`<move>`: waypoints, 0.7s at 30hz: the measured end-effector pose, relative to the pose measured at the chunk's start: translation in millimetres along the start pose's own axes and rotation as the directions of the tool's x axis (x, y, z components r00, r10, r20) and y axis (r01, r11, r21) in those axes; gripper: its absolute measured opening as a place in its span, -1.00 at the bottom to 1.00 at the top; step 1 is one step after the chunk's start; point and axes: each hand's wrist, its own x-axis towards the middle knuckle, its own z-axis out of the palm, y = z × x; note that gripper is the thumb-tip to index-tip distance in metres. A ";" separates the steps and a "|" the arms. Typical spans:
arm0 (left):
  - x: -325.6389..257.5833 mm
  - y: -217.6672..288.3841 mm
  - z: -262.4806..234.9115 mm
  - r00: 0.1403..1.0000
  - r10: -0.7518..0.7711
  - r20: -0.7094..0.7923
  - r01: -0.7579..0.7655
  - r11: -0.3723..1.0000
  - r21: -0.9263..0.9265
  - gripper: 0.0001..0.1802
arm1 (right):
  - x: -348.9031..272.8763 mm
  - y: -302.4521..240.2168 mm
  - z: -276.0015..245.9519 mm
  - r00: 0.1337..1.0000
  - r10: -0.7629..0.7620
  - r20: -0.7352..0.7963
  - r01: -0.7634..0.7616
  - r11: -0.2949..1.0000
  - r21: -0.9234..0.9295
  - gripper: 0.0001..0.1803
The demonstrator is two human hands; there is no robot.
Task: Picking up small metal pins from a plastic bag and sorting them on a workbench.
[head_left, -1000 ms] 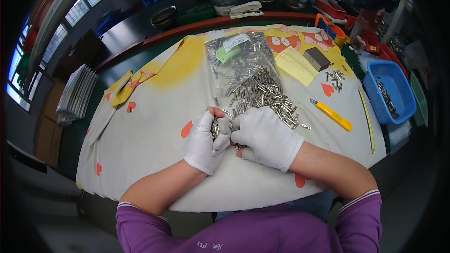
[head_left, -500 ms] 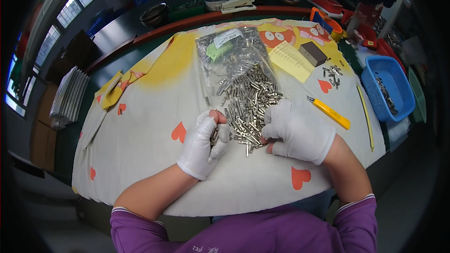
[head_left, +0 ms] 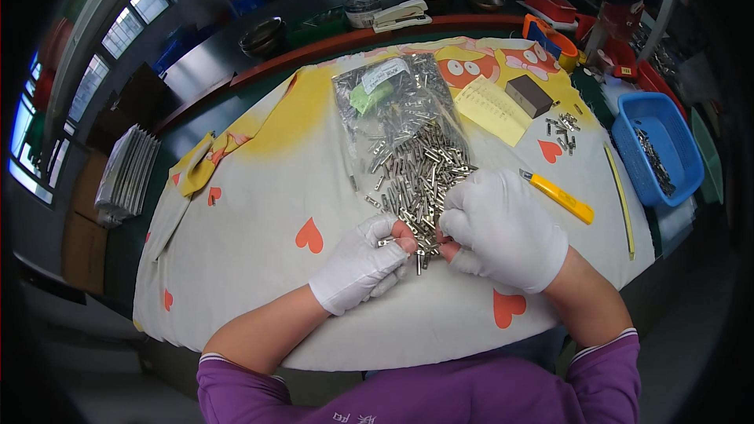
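Observation:
A heap of small, narrow silvery metal pieces with holes [head_left: 424,180] spills from a clear plastic bag [head_left: 353,129] onto the cloth. My left hand [head_left: 365,263], in a white glove with bare fingertips showing, is closed at the heap's near left edge. A bit of metal peeks out by its curled fingers; the rest of its grip is hidden. At the near right edge of the heap, my right hand [head_left: 506,224], gloved the same way, has thumb and fingers pinched together. Whatever lies between those fingertips cannot be made out. Both sets of fingertips are close together.
Right of the heap lie a yellow utility knife [head_left: 561,198], a yellow note [head_left: 491,110], a dark block [head_left: 528,96] and several loose metal pieces [head_left: 561,126]. A blue basket [head_left: 691,177] with metal pieces and a yellow strip [head_left: 619,200] are farther right. Stacked white sheets [head_left: 126,177] stand left.
My left hand has moved right along the near edge of the heap, closer to my right hand. The right hand stays by the heap, its fingers pinched. The whole view has shifted slightly.

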 end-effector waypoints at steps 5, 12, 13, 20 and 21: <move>-6.0 5.9 7.5 0.998 -0.053 -0.042 0.058 0.989 0.139 -0.84 | -0.4 -0.5 7.0 0.993 -0.072 -0.091 0.066 0.995 -0.069 -0.79; -4.0 -6.2 6.8 0.967 0.255 -0.031 -0.219 0.882 0.416 -0.90 | -3.2 -2.0 16.2 0.974 -0.079 -0.212 0.067 0.996 -0.064 -0.79; -5.1 -5.5 7.7 0.965 0.258 -0.042 -0.219 0.886 0.408 -0.90 | -2.4 -2.1 15.0 0.974 -0.079 -0.212 0.067 0.996 -0.064 -0.79; -5.9 0.3 7.1 0.995 0.023 -0.099 -0.016 0.997 0.077 -0.90 | 1.7 0.9 13.6 0.985 -0.077 -0.154 0.069 0.996 -0.055 -0.82; -6.1 0.1 7.5 0.995 0.021 -0.100 -0.013 0.997 0.080 -0.89 | 1.6 0.9 13.5 0.984 -0.076 -0.159 0.069 0.996 -0.054 -0.82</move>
